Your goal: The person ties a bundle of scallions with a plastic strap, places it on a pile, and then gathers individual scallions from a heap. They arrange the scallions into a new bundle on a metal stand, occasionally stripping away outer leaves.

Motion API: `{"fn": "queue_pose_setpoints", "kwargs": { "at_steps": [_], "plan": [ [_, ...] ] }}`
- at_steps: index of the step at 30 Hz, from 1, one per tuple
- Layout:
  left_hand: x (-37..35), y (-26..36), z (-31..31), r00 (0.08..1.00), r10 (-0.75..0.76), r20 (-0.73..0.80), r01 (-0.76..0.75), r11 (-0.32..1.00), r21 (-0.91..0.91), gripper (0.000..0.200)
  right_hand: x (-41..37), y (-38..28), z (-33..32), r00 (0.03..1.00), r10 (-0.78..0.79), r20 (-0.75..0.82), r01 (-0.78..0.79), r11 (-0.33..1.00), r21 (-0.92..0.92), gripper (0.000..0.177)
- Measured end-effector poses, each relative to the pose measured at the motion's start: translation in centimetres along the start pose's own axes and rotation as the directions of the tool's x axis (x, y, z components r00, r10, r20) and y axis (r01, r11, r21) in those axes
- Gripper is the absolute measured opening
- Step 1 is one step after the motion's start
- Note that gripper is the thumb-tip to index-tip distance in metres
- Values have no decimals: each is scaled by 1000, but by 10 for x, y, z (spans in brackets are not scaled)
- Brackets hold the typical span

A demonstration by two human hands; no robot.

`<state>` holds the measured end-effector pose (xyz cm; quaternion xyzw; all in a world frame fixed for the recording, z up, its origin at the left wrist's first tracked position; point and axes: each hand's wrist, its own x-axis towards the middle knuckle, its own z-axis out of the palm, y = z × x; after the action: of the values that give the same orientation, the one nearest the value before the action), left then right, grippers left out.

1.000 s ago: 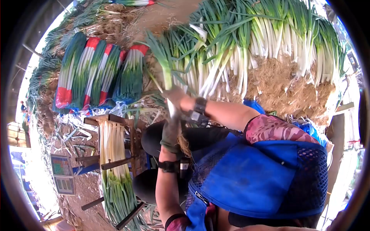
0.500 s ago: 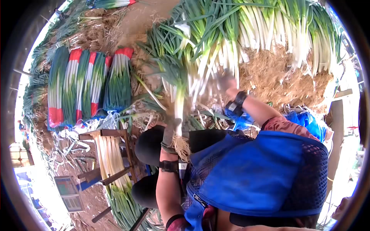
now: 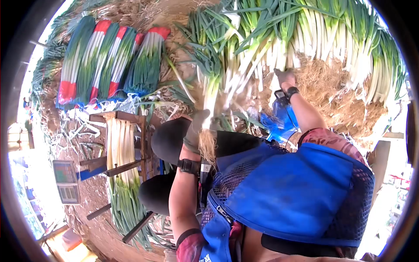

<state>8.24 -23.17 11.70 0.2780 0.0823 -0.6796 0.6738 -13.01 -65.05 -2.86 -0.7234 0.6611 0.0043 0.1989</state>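
Low on its white stalk, just above the hanging roots, my left hand (image 3: 197,129) in a grey glove is closed round a leek (image 3: 211,98). The leek stands nearly upright in view, its green leaves pointing away from me. My right hand (image 3: 286,77), gloved too, reaches to the root ends of the leek pile (image 3: 273,52). Its thumb is apart from the fingers and no stalk shows in its grasp; the fingertips are partly hard to make out. Loose pale stalks lie between the two hands.
Bundles of leeks with red-and-white wrapping (image 3: 102,65) lie at the left. A wooden rack (image 3: 143,148) holds trimmed leeks (image 3: 122,148) beside my knee. A digital scale (image 3: 66,181) sits farther left. Blue plastic (image 3: 281,122) lies below my right wrist.
The view has turned and shifted. My right hand has moved right and away from me along the stalks' root ends. The leek stays in my left hand.
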Motion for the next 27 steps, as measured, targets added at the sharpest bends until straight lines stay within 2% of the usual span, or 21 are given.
{"fn": "queue_pose_setpoints", "kwargs": {
  "at_steps": [2,3,4,5,6,8,9,10,11,12,14,16,17,18,21,23,25,26,27],
  "plan": [
    [-13,-1,21,1000,14,-7,-14,1000,-27,33,-45,-25,-44,987,-125,-99,126,992,7,56],
    [-16,-4,27,991,116,-63,-109,989,101,34,-74,-42,-71,972,-186,-147,188,982,1,49],
    [-16,0,27,994,96,54,-104,975,198,32,-98,-60,-90,966,-158,-205,190,971,144,46],
    [-15,-3,22,974,214,79,-227,880,416,34,-100,-63,-90,920,-253,-300,298,948,114,47],
    [-11,-9,10,939,320,126,-329,725,606,36,-117,-77,-93,947,-272,-170,309,918,250,50],
    [10,-8,-9,965,247,-90,-133,754,644,28,-166,-112,-100,933,-348,93,258,825,502,56],
    [26,-18,-30,942,269,198,-323,579,749,25,-164,-112,-65,852,-518,79,462,813,354,56],
    [28,-16,-31,912,221,345,-400,293,869,24,-192,-129,-59,833,-522,182,440,825,354,57],
    [29,-15,-32,859,167,484,-489,-14,872,23,-223,-146,-54,805,-521,284,420,838,348,58],
    [14,-10,-22,847,202,492,-459,-189,868,22,-254,-163,-50,768,-514,382,401,851,338,59],
    [-18,-1,-1,818,271,507,-322,-513,795,23,-266,-175,3,661,-606,442,406,785,468,57],
    [-40,15,25,979,75,187,-78,-713,697,23,-265,-183,41,609,-669,426,358,711,605,55],
    [-32,12,-6,897,195,397,-244,-531,811,22,-268,-189,41,600,-673,433,350,707,615,54],
    [-26,13,-27,843,272,464,-333,-413,848,22,-271,-198,37,596,-679,428,354,701,619,53],
    [10,25,-64,796,397,457,-444,-130,886,23,-274,-213,28,596,-694,405,367,683,631,51],
    [32,42,-96,788,442,429,-442,-78,893,24,-274,-224,20,600,-698,392,358,672,648,49],
    [65,64,-146,808,437,395,-371,-143,918,25,-274,-236,14,615,-695,373,344,662,666,48],
    [29,72,-129,802,464,375,-480,128,868,26,-274,-243,11,620,-695,364,338,655,676,47],
    [-12,81,-110,796,491,355,-562,380,735,27,-275,-249,7,629,-692,354,328,649,686,47]
  ]
}}
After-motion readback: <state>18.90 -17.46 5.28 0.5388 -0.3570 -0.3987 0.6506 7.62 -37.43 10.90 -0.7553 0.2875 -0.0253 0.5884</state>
